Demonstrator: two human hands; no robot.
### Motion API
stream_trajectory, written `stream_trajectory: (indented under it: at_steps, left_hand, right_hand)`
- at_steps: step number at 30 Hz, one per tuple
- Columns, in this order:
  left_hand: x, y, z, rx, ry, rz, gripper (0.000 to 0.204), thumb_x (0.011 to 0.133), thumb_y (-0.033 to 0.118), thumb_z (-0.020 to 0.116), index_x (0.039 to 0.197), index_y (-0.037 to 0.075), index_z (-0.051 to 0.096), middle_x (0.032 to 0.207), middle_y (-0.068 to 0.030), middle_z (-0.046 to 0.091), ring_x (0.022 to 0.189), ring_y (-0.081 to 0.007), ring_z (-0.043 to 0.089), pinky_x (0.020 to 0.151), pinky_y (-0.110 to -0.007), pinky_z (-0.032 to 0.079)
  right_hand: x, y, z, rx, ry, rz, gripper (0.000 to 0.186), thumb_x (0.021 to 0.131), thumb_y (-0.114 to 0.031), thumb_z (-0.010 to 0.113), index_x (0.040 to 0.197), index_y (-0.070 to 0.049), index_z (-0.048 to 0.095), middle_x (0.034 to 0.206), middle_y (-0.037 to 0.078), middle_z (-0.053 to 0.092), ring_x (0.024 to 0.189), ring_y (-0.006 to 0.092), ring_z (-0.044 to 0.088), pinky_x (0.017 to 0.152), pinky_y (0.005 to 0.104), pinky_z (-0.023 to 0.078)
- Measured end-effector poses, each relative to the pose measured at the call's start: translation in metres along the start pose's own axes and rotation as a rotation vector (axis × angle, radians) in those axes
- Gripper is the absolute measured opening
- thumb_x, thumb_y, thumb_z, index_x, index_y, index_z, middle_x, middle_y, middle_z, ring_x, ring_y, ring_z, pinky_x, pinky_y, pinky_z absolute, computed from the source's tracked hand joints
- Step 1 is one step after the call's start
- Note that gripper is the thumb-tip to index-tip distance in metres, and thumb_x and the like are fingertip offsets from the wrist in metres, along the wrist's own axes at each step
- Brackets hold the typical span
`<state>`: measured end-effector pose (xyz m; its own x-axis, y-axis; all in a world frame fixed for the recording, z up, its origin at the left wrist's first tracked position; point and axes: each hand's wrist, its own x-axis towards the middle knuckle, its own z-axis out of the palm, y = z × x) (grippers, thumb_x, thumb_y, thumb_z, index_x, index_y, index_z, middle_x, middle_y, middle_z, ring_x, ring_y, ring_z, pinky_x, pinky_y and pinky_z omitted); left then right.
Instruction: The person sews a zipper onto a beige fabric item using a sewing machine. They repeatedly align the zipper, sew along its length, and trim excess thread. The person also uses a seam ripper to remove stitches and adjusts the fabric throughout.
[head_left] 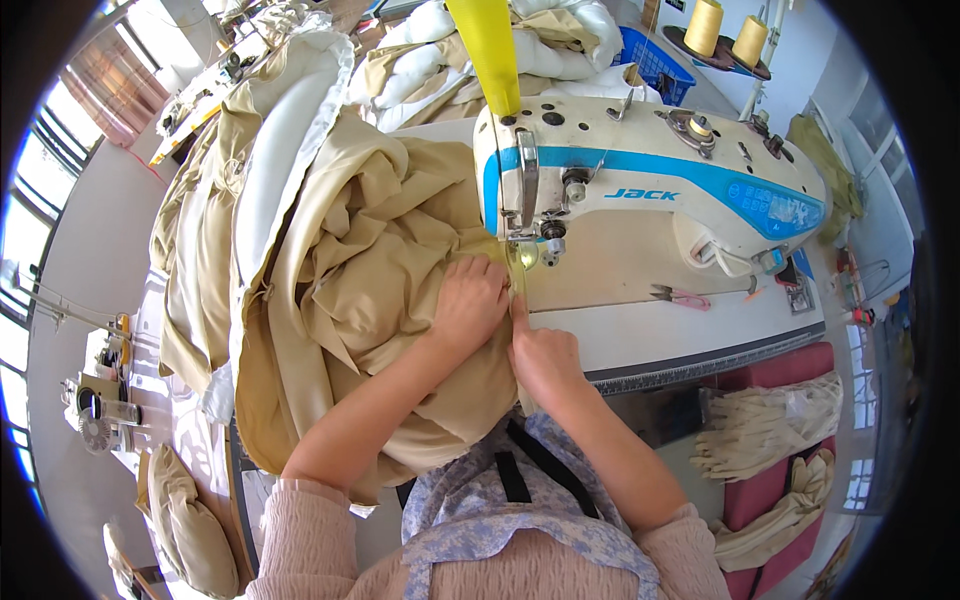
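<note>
1. Because it fills the centre and centre left of the frame, the tan fabric [370, 240] is logged first: deep loose folds, white padded panel [288, 150] at upper left. Judged soft, limp, more bulky than dense; its slack may drag. Slight sheen suggests a smooth face that could slide; unlikely to be fragile.
2. Sewing machine [660, 170], upper right, standing on the worktop [640, 332]. Fabric's right-hand edge runs by its needle end, frame centre.
3. Left hand [472, 300], centre: palm down on the fabric, fingers bent and close together. Pinching a fold? Cannot tell.
4. Right hand [545, 355], just right of centre: index finger extended along the edge, others curled; grip unclear.
5. Edge itself, narrow. Suggested hold: flat fingers beside it, short of the needle, with folds at left supported.
</note>
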<state>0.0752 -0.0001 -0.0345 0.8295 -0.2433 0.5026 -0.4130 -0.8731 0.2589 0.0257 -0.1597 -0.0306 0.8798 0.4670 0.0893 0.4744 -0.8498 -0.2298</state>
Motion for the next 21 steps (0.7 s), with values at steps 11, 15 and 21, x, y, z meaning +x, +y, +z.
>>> stream_trajectory:
  at_steps: [11,15,21]
  left_hand:
    - [0.031,-0.029,0.033,-0.001,0.012,-0.169,0.013,0.087,0.01,0.064,0.09,-0.002,0.067,0.09,-0.022,0.065,0.086,-0.0421,0.063,0.079,-0.053,0.053]
    - [0.048,-0.032,0.04,-0.044,0.005,-0.181,0.014,0.085,0.006,0.063,0.095,-0.003,0.067,0.097,-0.0231,0.065,0.089,-0.0435,0.064,0.08,-0.053,0.053]
    - [0.063,-0.07,0.047,-0.253,0.184,-0.257,0.017,0.087,0.002,0.059,0.102,0.0,0.065,0.106,-0.0218,0.065,0.102,-0.045,0.062,0.087,-0.054,0.051]
  right_hand:
    - [0.0,0.002,-0.008,0.047,0.021,-0.067,0.065,0.084,-0.008,0.063,0.142,0.016,0.048,0.057,0.012,0.065,0.05,0.0281,0.067,0.049,0.0402,0.053]
    - [0.002,0.009,0.003,-0.009,0.021,-0.043,0.066,0.087,-0.017,0.067,0.144,0.012,0.048,0.056,0.011,0.064,0.049,0.0298,0.065,0.05,0.0421,0.053]
    - [0.001,-0.002,-0.005,0.227,-0.048,-0.011,0.06,0.094,-0.015,0.062,0.147,0.008,0.046,0.061,0.012,0.066,0.055,0.0255,0.068,0.053,0.0386,0.055]
